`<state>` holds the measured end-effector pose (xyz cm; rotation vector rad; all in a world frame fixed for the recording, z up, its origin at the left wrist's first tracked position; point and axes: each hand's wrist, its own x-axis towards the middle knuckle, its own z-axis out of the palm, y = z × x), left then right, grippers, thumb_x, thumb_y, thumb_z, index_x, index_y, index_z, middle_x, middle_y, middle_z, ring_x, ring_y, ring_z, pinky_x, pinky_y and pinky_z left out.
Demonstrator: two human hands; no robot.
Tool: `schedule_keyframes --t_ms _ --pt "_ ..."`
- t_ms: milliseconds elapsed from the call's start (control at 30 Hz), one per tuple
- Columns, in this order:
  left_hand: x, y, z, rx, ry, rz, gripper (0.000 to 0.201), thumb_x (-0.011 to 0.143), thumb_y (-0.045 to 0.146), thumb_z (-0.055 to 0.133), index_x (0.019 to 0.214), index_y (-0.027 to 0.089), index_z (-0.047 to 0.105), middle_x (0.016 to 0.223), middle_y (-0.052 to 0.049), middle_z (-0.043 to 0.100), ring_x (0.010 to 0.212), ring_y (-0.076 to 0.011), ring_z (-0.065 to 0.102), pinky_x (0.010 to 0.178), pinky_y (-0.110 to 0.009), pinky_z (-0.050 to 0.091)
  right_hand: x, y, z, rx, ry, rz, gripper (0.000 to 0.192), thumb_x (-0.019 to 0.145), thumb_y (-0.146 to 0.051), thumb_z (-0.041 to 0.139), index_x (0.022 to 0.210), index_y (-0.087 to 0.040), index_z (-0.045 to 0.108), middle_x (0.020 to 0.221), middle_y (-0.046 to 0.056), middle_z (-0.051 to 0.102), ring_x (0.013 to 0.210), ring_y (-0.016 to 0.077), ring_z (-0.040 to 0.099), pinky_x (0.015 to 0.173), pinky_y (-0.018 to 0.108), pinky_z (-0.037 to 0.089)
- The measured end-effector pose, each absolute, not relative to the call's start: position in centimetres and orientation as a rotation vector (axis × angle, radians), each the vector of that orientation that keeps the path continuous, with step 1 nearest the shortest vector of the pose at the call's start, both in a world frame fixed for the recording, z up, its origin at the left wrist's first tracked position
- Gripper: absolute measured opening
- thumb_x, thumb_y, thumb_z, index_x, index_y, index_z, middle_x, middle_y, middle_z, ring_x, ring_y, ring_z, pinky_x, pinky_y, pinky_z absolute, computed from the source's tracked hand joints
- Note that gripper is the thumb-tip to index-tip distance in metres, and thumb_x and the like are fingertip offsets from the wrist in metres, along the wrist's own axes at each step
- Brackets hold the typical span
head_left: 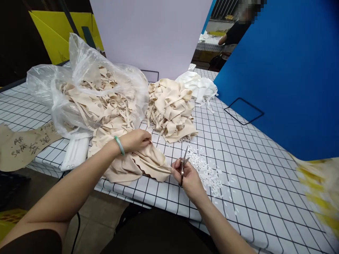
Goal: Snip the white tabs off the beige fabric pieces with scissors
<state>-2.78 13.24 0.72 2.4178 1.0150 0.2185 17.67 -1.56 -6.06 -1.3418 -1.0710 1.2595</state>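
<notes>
My left hand, with a green bangle on its wrist, is closed on a beige fabric piece stretched out at the table's front. My right hand has scissors in it, their blades pointing up and away from me. Its fingertips also touch the right end of the same fabric. Small white slips lie scattered just right of this hand. More beige fabric is bunched under and left of my left hand.
A clear plastic bag full of beige pieces stands left. Behind are a beige pile and white fabric. A lilac panel and a blue panel border the checked table. Another person's arm shows far back.
</notes>
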Motion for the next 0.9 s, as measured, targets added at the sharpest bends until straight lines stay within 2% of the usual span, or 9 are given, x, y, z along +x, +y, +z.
schedule_keyframes --t_ms 67,167,333,467,567,633,667,800,900 --pt "-1.8 12.4 2.5 2.369 0.944 0.177 0.02 0.083 0.017 0.056 0.069 0.015 0.069 0.061 -0.001 0.062 0.057 -0.0132 0.055 0.058 -0.023 0.042 17.7 -1.5 -5.6 -1.416 -1.092 1.103 0.031 0.078 -0.036 0.075 0.085 -0.024 0.047 0.092 0.002 0.06 0.088 0.0195 0.058 0.083 0.036 0.049" --pt "-0.5 11.2 5.7 2.18 0.795 0.104 0.03 0.087 0.029 0.058 0.062 0.014 0.066 0.051 0.003 0.05 0.047 -0.008 0.042 0.046 -0.019 0.029 16.8 -0.8 -3.7 -1.313 -1.147 1.011 0.036 0.077 -0.034 0.077 0.096 -0.026 0.047 0.12 0.006 0.059 0.11 0.0225 0.057 0.091 0.038 0.05" --pt "-1.0 10.0 7.7 1.708 0.733 0.064 0.028 0.087 0.036 0.062 0.079 0.012 0.074 0.054 0.002 0.047 0.046 -0.0067 0.036 0.042 -0.018 0.026 17.7 1.1 -1.0 -1.092 -1.103 1.237 0.034 0.075 -0.042 0.075 0.087 -0.025 0.049 0.086 0.001 0.058 0.078 0.0179 0.058 0.073 0.033 0.052" --pt "-1.7 7.5 6.2 1.451 0.682 0.133 0.031 0.09 0.039 0.059 0.084 0.014 0.077 0.058 0.0 0.051 0.048 -0.0092 0.043 0.042 -0.019 0.034 19.5 2.0 -0.9 -1.029 -1.025 1.426 0.04 0.065 -0.043 0.079 0.082 -0.025 0.048 0.082 0.0 0.057 0.069 0.0159 0.054 0.063 0.03 0.048" --pt "-0.5 4.9 4.5 1.57 0.664 0.413 0.03 0.093 0.034 0.053 0.08 0.017 0.075 0.08 -0.007 0.062 0.076 -0.0173 0.061 0.067 -0.027 0.053 18.6 1.7 -1.9 -1.013 -0.872 1.574 0.041 0.062 -0.04 0.08 0.082 -0.024 0.049 0.076 -0.003 0.055 0.062 0.013 0.051 0.058 0.027 0.045" --pt "0.8 3.4 3.2 1.685 0.683 0.666 0.029 0.095 0.029 0.052 0.078 0.018 0.072 0.106 -0.011 0.064 0.106 -0.0229 0.06 0.094 -0.036 0.052 17.4 1.1 -2.8 -0.988 -0.771 1.677 0.043 0.059 -0.042 0.083 0.085 -0.023 0.052 0.075 -0.003 0.055 0.061 0.0126 0.051 0.058 0.027 0.045" --pt "1.4 2.8 2.5 1.691 0.691 0.764 0.029 0.096 0.028 0.051 0.077 0.018 0.071 0.114 -0.012 0.063 0.112 -0.0241 0.058 0.099 -0.038 0.05 16.9 0.8 -3.2 -0.969 -0.741 1.716 0.046 0.058 -0.044 0.083 0.086 -0.023 0.054 0.075 -0.003 0.056 0.062 0.0134 0.053 0.059 0.028 0.046" --pt "3.1 1.3 -0.3 1.456 0.79 0.949 0.034 0.099 0.032 0.046 0.078 0.017 0.067 0.102 -0.011 0.06 0.092 -0.0207 0.061 0.076 -0.032 0.055 16.8 -0.9 -3.8 -1.06 -0.855 1.693 0.047 0.063 -0.053 0.081 0.087 -0.023 0.056 0.078 -0.001 0.058 0.073 0.018 0.058 0.07 0.033 0.05" --pt "3.5 0.5 -1.5 1.413 0.899 0.999 0.033 0.1 0.035 0.047 0.079 0.017 0.066 0.097 -0.01 0.055 0.094 -0.0208 0.058 0.066 -0.028 0.052 19.1 -2.5 -3.2 -1.374 -1.194 1.337 0.034 0.073 -0.049 0.077 0.085 -0.024 0.057 0.085 0.001 0.061 0.083 0.0203 0.058 0.079 0.036 0.049"
